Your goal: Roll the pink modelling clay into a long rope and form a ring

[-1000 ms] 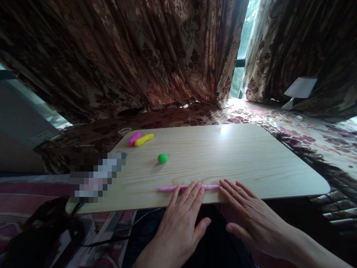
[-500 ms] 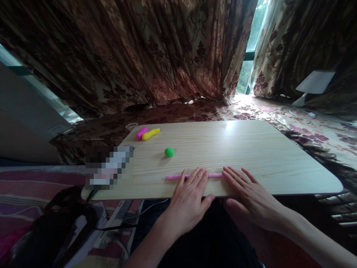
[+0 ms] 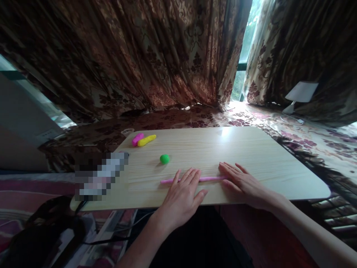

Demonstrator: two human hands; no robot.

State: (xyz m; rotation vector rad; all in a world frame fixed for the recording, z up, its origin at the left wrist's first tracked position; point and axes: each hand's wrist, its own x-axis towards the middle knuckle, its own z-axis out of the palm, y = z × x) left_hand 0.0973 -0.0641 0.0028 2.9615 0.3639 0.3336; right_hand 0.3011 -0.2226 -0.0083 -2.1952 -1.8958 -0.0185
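The left hand (image 3: pixel 182 193) lies flat, fingers extended, over the pale pink clay roll (image 3: pixel 213 179) near the front edge of the wood-grain surface (image 3: pixel 251 156), and the right hand (image 3: pixel 241 182) is spread open over the roll's right end, neither hand gripping it. Beyond the left hand sits a green clay ball (image 3: pixel 164 159), with a yellow clay piece (image 3: pixel 147 140) touching a magenta one (image 3: pixel 137 139) farther back to the left; no writing on them can be read.

Light pink roll (image 3: pixel 210 179), green ball (image 3: pixel 164 159), yellow piece (image 3: pixel 146 140), brown floral curtains (image 3: pixel 156 56).
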